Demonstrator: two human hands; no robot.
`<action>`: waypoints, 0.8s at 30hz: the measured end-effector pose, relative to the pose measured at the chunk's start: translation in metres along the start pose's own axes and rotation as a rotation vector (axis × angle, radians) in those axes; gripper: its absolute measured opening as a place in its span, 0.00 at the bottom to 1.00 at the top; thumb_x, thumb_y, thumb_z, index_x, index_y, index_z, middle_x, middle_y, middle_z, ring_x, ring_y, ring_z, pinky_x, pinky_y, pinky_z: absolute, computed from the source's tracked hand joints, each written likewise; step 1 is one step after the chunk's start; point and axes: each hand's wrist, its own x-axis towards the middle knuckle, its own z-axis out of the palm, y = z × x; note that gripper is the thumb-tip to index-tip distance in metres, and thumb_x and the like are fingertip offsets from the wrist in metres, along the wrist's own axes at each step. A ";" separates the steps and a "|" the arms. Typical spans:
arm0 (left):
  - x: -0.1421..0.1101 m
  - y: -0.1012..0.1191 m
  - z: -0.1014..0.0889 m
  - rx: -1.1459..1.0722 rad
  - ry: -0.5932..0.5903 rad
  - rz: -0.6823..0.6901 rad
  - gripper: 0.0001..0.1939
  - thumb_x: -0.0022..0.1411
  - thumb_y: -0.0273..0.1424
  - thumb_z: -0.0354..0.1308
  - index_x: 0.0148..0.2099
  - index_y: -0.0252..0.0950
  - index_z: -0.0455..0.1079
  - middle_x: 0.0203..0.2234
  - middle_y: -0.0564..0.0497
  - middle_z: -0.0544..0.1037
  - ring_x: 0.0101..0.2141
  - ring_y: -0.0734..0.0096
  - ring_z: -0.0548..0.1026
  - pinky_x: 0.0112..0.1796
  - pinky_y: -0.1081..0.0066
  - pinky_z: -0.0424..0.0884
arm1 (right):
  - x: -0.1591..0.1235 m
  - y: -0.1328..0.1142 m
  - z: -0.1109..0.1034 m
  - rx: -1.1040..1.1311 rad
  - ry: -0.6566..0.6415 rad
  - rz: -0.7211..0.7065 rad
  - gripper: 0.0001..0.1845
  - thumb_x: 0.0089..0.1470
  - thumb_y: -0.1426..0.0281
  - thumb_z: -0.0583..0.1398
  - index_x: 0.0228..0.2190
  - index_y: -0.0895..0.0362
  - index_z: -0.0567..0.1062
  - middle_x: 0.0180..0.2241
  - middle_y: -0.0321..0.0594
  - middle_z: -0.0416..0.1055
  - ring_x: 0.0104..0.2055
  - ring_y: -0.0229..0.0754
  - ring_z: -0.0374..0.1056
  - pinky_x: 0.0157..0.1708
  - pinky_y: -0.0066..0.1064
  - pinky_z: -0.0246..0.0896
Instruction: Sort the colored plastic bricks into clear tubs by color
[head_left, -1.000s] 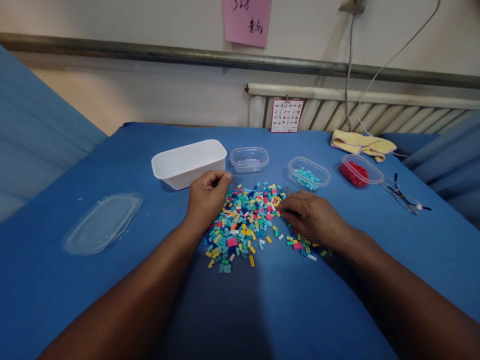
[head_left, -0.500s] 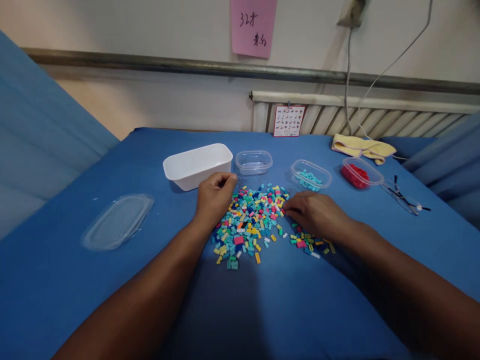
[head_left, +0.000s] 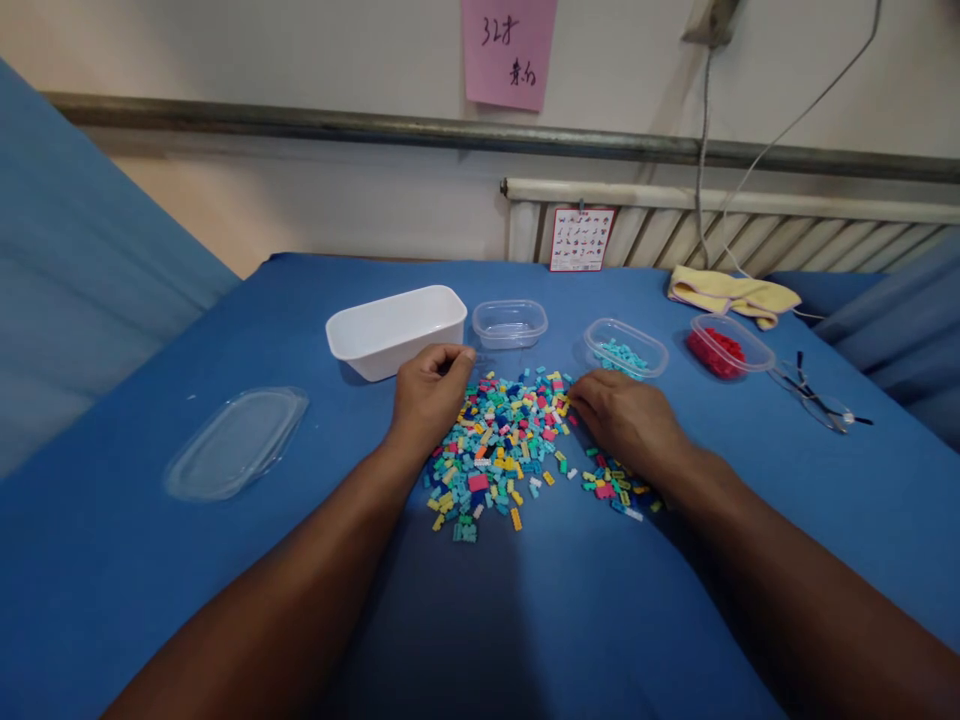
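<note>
A heap of small coloured bricks (head_left: 504,440) lies on the blue table (head_left: 525,600) between my two hands. My left hand (head_left: 427,395) rests at the heap's left edge with its fingers curled into a loose fist; what is inside it is hidden. My right hand (head_left: 626,420) lies palm down at the heap's right edge, fingers bent onto the bricks at its top right corner. Beyond the heap stand a white tub (head_left: 394,330), an empty clear container (head_left: 510,322), a clear container with teal bricks (head_left: 626,348) and one with red bricks (head_left: 724,345).
A clear lid (head_left: 236,442) lies at the left of the table. Glasses (head_left: 821,400) and a folded yellow cloth (head_left: 731,292) lie at the far right. A radiator (head_left: 750,235) and a pipe run along the wall behind.
My right hand has slid a little up and to the left along the heap's edge. The camera tilted slightly upward. My left hand has stayed put.
</note>
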 end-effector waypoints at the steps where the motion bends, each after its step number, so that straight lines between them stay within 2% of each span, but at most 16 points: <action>1: 0.000 0.000 0.000 -0.002 -0.003 -0.002 0.11 0.65 0.39 0.66 0.38 0.37 0.83 0.32 0.51 0.84 0.34 0.67 0.78 0.40 0.69 0.73 | 0.000 0.000 -0.001 -0.013 -0.009 0.006 0.13 0.74 0.68 0.57 0.45 0.53 0.82 0.43 0.45 0.82 0.45 0.47 0.76 0.38 0.34 0.64; 10: -0.001 0.003 -0.002 0.035 -0.002 -0.008 0.11 0.65 0.39 0.66 0.36 0.37 0.83 0.30 0.51 0.83 0.33 0.66 0.78 0.37 0.70 0.73 | -0.013 0.011 -0.002 -0.065 -0.010 0.037 0.13 0.73 0.64 0.58 0.47 0.52 0.83 0.41 0.45 0.82 0.42 0.48 0.77 0.36 0.34 0.64; 17: 0.000 0.003 -0.003 0.024 0.003 -0.016 0.11 0.65 0.39 0.67 0.37 0.37 0.83 0.30 0.51 0.83 0.33 0.67 0.78 0.38 0.70 0.74 | -0.013 0.008 0.000 0.100 0.008 -0.087 0.12 0.71 0.71 0.58 0.48 0.52 0.83 0.45 0.45 0.83 0.49 0.48 0.78 0.45 0.36 0.70; 21: 0.000 0.003 -0.003 0.009 0.007 -0.019 0.11 0.65 0.39 0.67 0.37 0.37 0.83 0.31 0.51 0.84 0.33 0.68 0.78 0.39 0.70 0.74 | -0.016 0.008 -0.008 0.186 0.069 -0.109 0.11 0.67 0.74 0.60 0.46 0.53 0.82 0.44 0.44 0.82 0.47 0.48 0.77 0.46 0.37 0.70; 24: 0.000 0.003 -0.003 -0.003 0.003 -0.019 0.11 0.65 0.39 0.66 0.37 0.37 0.83 0.31 0.52 0.84 0.33 0.68 0.78 0.39 0.70 0.74 | -0.019 0.009 -0.016 0.217 0.176 -0.076 0.09 0.66 0.72 0.60 0.45 0.54 0.80 0.41 0.44 0.81 0.43 0.48 0.76 0.44 0.38 0.69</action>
